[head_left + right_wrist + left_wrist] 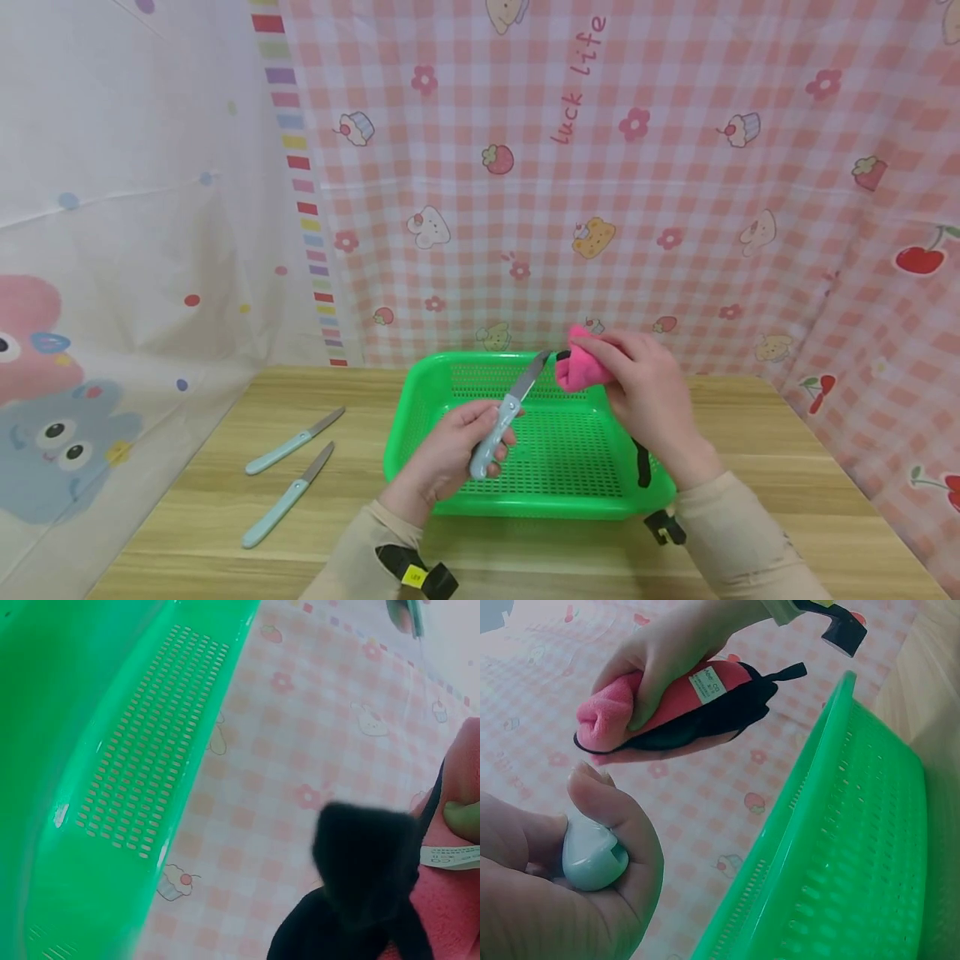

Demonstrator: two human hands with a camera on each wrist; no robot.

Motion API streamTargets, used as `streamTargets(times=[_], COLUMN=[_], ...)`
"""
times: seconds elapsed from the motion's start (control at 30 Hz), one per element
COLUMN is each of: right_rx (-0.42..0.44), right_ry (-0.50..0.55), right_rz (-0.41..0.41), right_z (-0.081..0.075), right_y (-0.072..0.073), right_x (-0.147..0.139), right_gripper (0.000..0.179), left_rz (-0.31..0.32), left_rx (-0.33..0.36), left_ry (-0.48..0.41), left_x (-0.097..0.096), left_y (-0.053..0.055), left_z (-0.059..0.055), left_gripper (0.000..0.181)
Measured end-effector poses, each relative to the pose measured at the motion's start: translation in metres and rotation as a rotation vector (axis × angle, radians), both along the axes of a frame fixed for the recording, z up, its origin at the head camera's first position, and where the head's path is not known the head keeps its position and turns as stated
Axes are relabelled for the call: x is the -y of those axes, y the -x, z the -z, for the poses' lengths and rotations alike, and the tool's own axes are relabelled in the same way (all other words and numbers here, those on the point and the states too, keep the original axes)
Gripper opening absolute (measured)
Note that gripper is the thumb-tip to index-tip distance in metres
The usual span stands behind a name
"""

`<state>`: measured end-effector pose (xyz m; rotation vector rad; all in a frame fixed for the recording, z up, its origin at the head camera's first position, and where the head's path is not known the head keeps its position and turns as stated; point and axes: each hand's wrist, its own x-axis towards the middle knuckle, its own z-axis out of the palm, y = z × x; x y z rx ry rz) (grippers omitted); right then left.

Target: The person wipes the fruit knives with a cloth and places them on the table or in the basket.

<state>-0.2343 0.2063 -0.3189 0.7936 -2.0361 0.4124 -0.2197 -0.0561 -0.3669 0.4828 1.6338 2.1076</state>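
Observation:
My left hand (446, 446) grips a paring knife (495, 437) by its pale blue handle, the blade slanting up and to the right over the basket. In the left wrist view the handle's rounded end (589, 859) shows between thumb and fingers. My right hand (652, 396) pinches a folded pink cloth (581, 367) with black on its other side and a white label. The cloth is just right of the knife's tip in the head view. A green perforated plastic basket (540, 507) stands on the table below both hands.
Two more knives with pale blue handles, a farther one (288, 448) and a nearer one (285, 504), lie on the wooden table (187, 533) left of the basket. A pink checked curtain (525, 208) hangs behind, with a white printed sheet (150, 250) on the left.

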Motion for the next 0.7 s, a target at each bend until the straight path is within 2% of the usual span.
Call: streamTargets(times=[0.1, 0.37, 0.57, 0.7], right_rx=[-0.011, -0.069, -0.153, -0.183], right_ry=[-0.001, -0.082, -0.103, -0.123], right_rz=[-0.014, -0.071, -0.139, -0.132], right_z=[-0.003, -0.005, -0.001, 0.004], right_y=[-0.004, -0.014, -0.014, -0.013], right_x=[0.001, 0.018, 0.031, 0.038], right_gripper=[0.058, 0.052, 0.050, 0.049], left_rz=[-0.008, 0.005, -0.007, -0.007], left_rx=[0.008, -0.012, -0.008, -0.021], left_ry=[-0.007, 0.009, 0.023, 0.025], left_x=[0.000, -0.002, -0.004, -0.006], left_y=[0.000, 0.003, 0.001, -0.001], left_z=[0.000, 0.001, 0.001, 0.000], left_gripper=[0.042, 0.040, 0.036, 0.035])
